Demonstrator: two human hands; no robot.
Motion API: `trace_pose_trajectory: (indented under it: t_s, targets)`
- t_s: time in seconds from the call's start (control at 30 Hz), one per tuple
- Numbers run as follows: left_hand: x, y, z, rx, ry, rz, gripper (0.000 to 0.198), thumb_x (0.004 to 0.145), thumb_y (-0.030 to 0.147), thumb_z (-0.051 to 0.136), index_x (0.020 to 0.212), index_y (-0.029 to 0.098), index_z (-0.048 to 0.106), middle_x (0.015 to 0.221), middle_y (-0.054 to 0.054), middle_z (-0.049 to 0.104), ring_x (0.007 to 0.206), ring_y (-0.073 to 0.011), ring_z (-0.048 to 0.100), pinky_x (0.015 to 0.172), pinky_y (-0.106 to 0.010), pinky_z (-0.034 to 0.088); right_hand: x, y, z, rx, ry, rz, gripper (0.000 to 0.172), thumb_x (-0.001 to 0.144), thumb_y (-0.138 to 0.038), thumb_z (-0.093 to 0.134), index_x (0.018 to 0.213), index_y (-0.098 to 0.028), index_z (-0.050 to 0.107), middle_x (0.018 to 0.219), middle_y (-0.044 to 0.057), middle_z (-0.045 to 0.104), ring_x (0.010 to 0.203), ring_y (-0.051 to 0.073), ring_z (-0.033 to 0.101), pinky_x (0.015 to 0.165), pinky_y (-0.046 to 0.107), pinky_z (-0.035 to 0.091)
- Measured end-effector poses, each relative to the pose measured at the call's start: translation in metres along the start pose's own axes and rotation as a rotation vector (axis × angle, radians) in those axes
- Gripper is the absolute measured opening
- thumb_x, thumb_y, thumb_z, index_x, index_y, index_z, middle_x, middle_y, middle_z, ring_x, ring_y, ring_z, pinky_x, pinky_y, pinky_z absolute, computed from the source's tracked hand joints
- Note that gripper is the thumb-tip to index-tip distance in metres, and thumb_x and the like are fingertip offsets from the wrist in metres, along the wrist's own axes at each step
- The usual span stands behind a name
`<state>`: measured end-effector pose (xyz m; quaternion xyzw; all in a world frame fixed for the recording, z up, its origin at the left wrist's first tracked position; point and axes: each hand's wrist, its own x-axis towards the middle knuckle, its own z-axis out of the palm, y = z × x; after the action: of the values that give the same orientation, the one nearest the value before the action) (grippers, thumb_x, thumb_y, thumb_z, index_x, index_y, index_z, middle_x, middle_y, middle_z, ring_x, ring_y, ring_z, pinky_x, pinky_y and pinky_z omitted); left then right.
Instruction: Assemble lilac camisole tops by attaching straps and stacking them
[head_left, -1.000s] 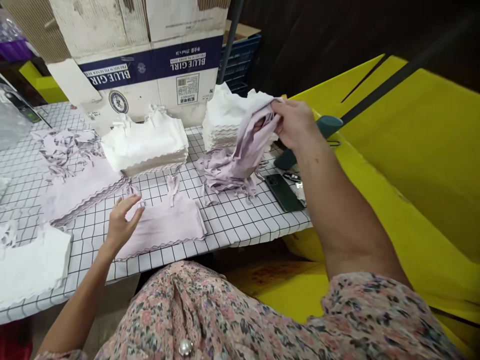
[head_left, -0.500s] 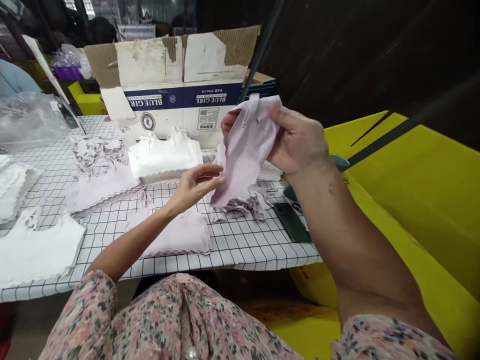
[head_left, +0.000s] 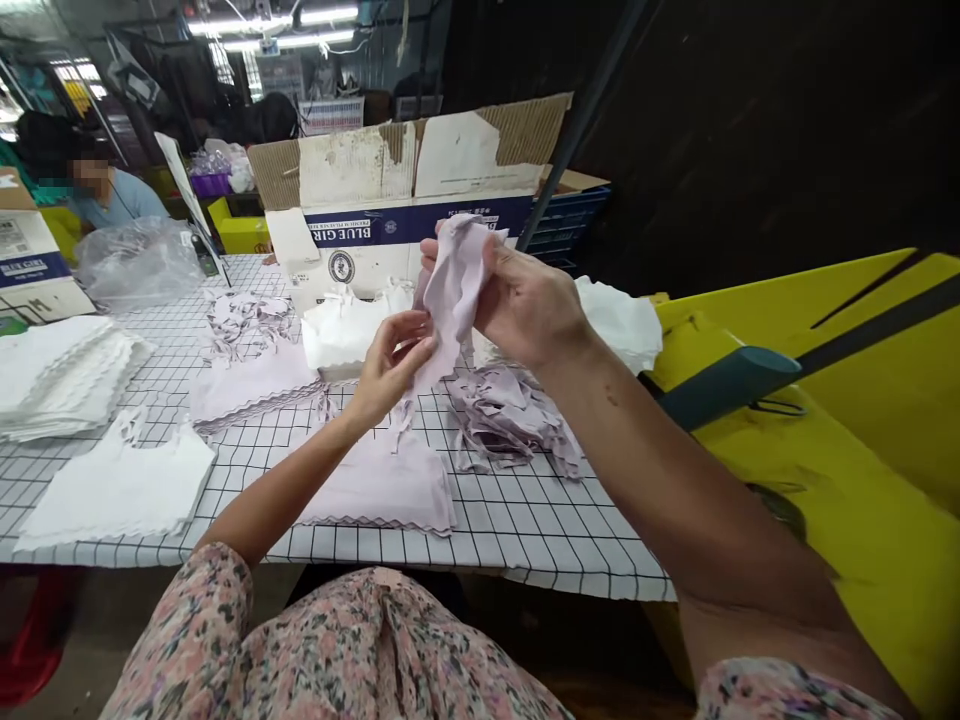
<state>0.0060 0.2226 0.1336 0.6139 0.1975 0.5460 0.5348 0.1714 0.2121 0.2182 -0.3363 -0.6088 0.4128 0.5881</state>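
Observation:
A pale lilac camisole (head_left: 459,285) hangs folded and bunched above the table. My right hand (head_left: 525,305) grips its upper part, the thumb in front and fingertips showing behind the cloth. At the lower left edge, my left hand (head_left: 397,365) has its thumb and fingers closed on the fabric. Below my left forearm lies a stack of lilac camisoles (head_left: 382,485) with wavy hems. A heap of crumpled lilac pieces (head_left: 514,415) sits under my right hand, and a stack of white camisoles (head_left: 345,335) stands behind my left hand.
A cardboard box (head_left: 360,200) stands at the back of the checked tablecloth (head_left: 480,545). White camisoles (head_left: 124,480) and more lilac ones (head_left: 251,380) lie left. Yellow panels (head_left: 847,400) and a teal tube (head_left: 727,385) border the right. A person (head_left: 124,195) sits at far left.
The camisole is more gathered and narrower in my hands, turned edge-on. Both hands have moved slightly left in view. The camera has tilted up and turned left.

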Motion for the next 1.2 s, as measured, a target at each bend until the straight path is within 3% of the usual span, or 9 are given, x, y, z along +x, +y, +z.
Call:
trace_pose_trajectory:
  t_s: [0.17,0.37,0.53,0.67,0.77,0.87,0.97,1.1,1.2]
  targets:
    - [-0.001,0.007,-0.004,-0.079,-0.159,-0.18,0.075,0.078,0.049,0.095,0.136,0.02,0.057,0.092,-0.002,0.07,0.094,-0.0194,0.07,0.091,-0.036,0.056,0.006,0.002,0.003,0.043,-0.047,0.031,0.056,0.089,-0.071,0.071,0.12,-0.025,0.077,0.141,0.009,0.073,0.152,0.033,0.053,0.123,0.052,0.053]
    - [-0.001,0.012,-0.001,-0.15,-0.072,-0.159,0.057,0.078,0.064,0.091,0.104,0.017,0.071,0.095,-0.002,0.069,0.089,-0.0141,0.063,0.081,-0.027,0.05,0.002,0.01,0.009,0.016,-0.114,0.117,0.056,0.08,-0.076,0.076,0.106,-0.027,0.081,0.127,0.01,0.079,0.14,0.036,0.062,0.118,0.053,0.055]
    - [0.011,0.013,-0.009,-0.32,-0.117,-0.321,0.054,0.073,0.061,0.095,0.096,0.016,0.076,0.088,-0.003,0.072,0.08,-0.0149,0.066,0.079,-0.03,0.053,-0.002,0.009,0.005,0.057,-0.199,0.18,0.056,0.083,-0.074,0.074,0.102,-0.022,0.08,0.117,0.013,0.08,0.128,0.035,0.069,0.113,0.052,0.057]
    - [0.019,0.016,-0.012,-0.341,-0.129,-0.364,0.049,0.063,0.044,0.104,0.094,0.017,0.078,0.085,-0.003,0.076,0.074,-0.0144,0.069,0.074,-0.03,0.057,-0.005,0.02,0.0,0.078,-0.106,0.218,0.064,0.081,-0.082,0.073,0.104,-0.022,0.079,0.111,0.012,0.081,0.11,0.033,0.075,0.101,0.051,0.063]
    - [0.027,0.019,-0.016,-0.264,-0.063,-0.284,0.052,0.071,0.037,0.1,0.115,0.021,0.077,0.103,-0.006,0.081,0.093,-0.0228,0.077,0.084,-0.037,0.063,-0.017,0.037,0.0,0.007,-0.087,0.303,0.066,0.071,-0.079,0.084,0.106,-0.024,0.078,0.103,0.01,0.08,0.098,0.032,0.077,0.086,0.049,0.065]
    - [0.037,0.018,-0.026,-0.125,-0.006,-0.178,0.065,0.079,0.031,0.095,0.138,0.024,0.068,0.109,-0.007,0.081,0.105,-0.0275,0.078,0.09,-0.042,0.065,-0.03,0.052,0.001,-0.109,-0.035,0.305,0.058,0.06,-0.065,0.098,0.092,-0.021,0.078,0.091,0.008,0.079,0.087,0.028,0.074,0.078,0.044,0.064]
    - [0.042,0.013,-0.038,-0.08,0.051,-0.164,0.086,0.078,0.025,0.095,0.154,0.027,0.056,0.114,-0.008,0.081,0.108,-0.0288,0.077,0.091,-0.043,0.065,-0.031,0.062,-0.001,-0.036,0.084,0.225,0.054,0.065,-0.068,0.094,0.087,-0.022,0.076,0.09,0.005,0.077,0.089,0.024,0.072,0.076,0.039,0.063]
    - [0.039,0.005,-0.047,-0.105,0.086,-0.249,0.083,0.074,0.027,0.097,0.147,0.025,0.06,0.112,-0.009,0.081,0.103,-0.0281,0.078,0.087,-0.042,0.066,-0.018,0.066,-0.008,0.077,0.242,0.142,0.059,0.065,-0.075,0.092,0.09,-0.025,0.073,0.088,0.002,0.074,0.089,0.02,0.07,0.067,0.03,0.06]
    - [0.039,-0.001,-0.052,-0.115,0.144,-0.312,0.073,0.07,0.027,0.099,0.135,0.021,0.066,0.105,-0.008,0.081,0.092,-0.0227,0.078,0.083,-0.038,0.064,-0.007,0.067,-0.016,0.003,0.219,0.142,0.06,0.071,-0.08,0.085,0.088,-0.026,0.067,0.087,0.001,0.071,0.089,0.019,0.07,0.065,0.027,0.059]
